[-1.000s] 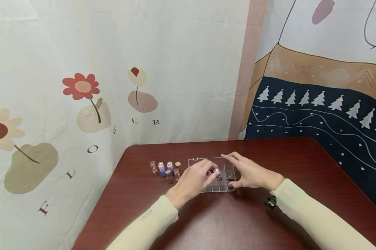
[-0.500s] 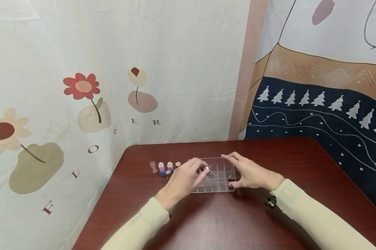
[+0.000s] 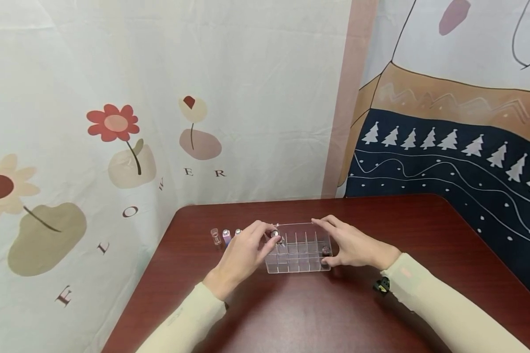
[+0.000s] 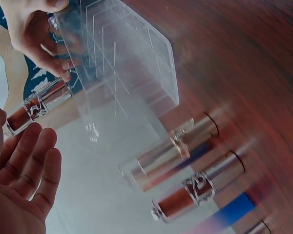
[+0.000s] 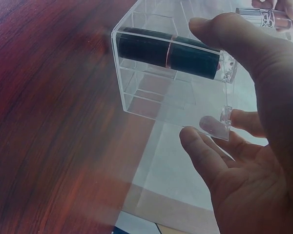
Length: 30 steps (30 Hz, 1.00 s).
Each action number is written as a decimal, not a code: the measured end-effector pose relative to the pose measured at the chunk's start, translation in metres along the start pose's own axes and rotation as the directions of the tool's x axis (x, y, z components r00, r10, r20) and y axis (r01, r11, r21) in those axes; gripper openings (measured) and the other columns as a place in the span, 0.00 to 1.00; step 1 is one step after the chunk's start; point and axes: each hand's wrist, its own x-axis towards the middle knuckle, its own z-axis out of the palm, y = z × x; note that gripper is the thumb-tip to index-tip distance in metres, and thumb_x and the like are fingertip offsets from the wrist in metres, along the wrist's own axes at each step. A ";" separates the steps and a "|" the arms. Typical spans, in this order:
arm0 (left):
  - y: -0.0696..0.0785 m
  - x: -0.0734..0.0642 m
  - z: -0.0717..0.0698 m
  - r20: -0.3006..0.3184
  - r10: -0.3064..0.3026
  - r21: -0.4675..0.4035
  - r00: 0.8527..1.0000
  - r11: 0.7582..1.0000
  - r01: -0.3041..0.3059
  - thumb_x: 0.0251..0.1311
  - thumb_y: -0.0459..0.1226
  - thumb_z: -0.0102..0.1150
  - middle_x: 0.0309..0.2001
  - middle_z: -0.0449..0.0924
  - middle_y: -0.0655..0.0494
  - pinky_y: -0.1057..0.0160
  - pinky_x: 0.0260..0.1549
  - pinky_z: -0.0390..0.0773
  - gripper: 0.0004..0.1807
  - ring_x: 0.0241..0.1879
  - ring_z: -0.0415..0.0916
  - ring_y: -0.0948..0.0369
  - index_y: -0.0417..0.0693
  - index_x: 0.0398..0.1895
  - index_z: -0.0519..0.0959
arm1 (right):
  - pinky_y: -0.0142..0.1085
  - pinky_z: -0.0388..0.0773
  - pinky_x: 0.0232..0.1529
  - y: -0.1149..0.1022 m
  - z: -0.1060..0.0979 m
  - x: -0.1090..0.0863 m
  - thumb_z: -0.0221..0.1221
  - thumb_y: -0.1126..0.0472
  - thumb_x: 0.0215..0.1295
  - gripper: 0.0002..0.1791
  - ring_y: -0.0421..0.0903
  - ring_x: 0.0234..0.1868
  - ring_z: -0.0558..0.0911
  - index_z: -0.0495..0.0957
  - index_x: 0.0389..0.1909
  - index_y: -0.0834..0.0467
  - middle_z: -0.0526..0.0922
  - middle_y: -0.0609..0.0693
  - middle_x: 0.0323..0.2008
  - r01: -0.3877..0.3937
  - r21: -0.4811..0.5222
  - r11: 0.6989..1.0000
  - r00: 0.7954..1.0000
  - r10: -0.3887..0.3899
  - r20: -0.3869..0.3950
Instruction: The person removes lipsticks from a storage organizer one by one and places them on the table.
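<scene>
Thumb and fingers of my left hand pinch a lipstick tube by its top end, over the back left of a clear divided organizer box. The tube has a clear case, a brown section and silver trim; its lower end overlaps the box's near wall in the left wrist view. My right hand holds the box by its right end, thumb near the front and fingers at the back. Inside a right-end compartment stands a dark lipstick tube with a thin copper band and a clear top.
Left of the box several lipsticks stand on the red-brown table: a clear one, a pink-and-blue one, a gold-toned one and a brown one. My left hand partly hides this group in the head view. Printed curtains hang behind the table.
Holding the lipstick, my left hand has moved left across the box from its middle to its left side, uncovering more compartments and covering more standing lipsticks. My right hand stays at the right end.
</scene>
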 end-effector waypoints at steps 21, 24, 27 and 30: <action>-0.021 -0.010 -0.034 0.018 -0.126 -0.021 0.992 0.992 0.126 0.75 0.42 0.65 0.40 0.78 0.68 0.71 0.31 0.83 0.06 0.28 0.82 0.74 0.55 0.50 0.82 | 0.50 0.83 0.63 0.002 0.000 0.000 0.84 0.48 0.49 0.62 0.53 0.61 0.83 0.60 0.83 0.53 0.73 0.54 0.69 -0.006 0.008 1.000 1.000 0.006 0.010; -0.025 -0.012 -0.039 0.006 -0.135 -0.007 0.991 0.991 0.135 0.75 0.42 0.65 0.40 0.79 0.67 0.72 0.31 0.82 0.06 0.29 0.83 0.72 0.55 0.50 0.82 | 0.50 0.83 0.63 0.001 0.000 0.000 0.84 0.48 0.49 0.62 0.54 0.61 0.83 0.60 0.83 0.53 0.73 0.55 0.70 -0.010 0.013 1.000 1.000 0.010 0.012; -0.030 -0.015 -0.043 -0.029 -0.118 0.045 0.993 0.992 0.119 0.73 0.40 0.68 0.40 0.80 0.64 0.70 0.32 0.82 0.06 0.32 0.81 0.68 0.53 0.48 0.83 | 0.50 0.84 0.63 0.001 0.000 0.000 0.84 0.48 0.49 0.62 0.54 0.61 0.83 0.60 0.83 0.53 0.73 0.56 0.70 -0.019 0.016 1.000 1.000 0.018 0.020; -0.036 -0.019 -0.046 -0.056 -0.108 0.083 0.993 0.990 0.112 0.71 0.39 0.70 0.39 0.80 0.62 0.67 0.34 0.82 0.07 0.33 0.79 0.65 0.51 0.47 0.83 | 0.50 0.84 0.62 0.001 0.000 0.000 0.84 0.48 0.49 0.62 0.53 0.62 0.83 0.60 0.83 0.53 0.72 0.54 0.70 -0.021 0.006 1.000 1.000 0.021 0.021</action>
